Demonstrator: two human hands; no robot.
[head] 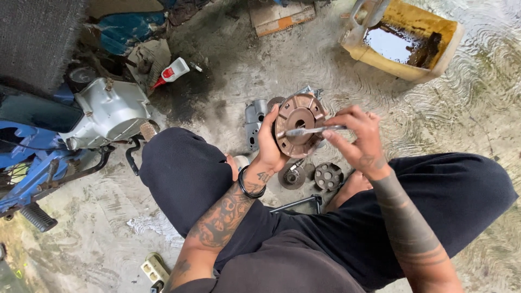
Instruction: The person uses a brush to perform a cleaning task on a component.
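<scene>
Hub [299, 123] sits gripped in left hand [269, 149]; right hand [355, 141] pinches tool [312, 130] laid across it. Gears [328, 176] lie below.

Round brownish clutch plate [298, 123], face twd camera, held upright above floor; slim metal tool [310, 131] lying horiz. across it.

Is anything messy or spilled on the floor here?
Yes. A dark stain spreads across the concrete near the white bottle lying tipped over, and the cut-open yellow jug holds dark liquid. Loose metal parts lie scattered between the legs.
</scene>
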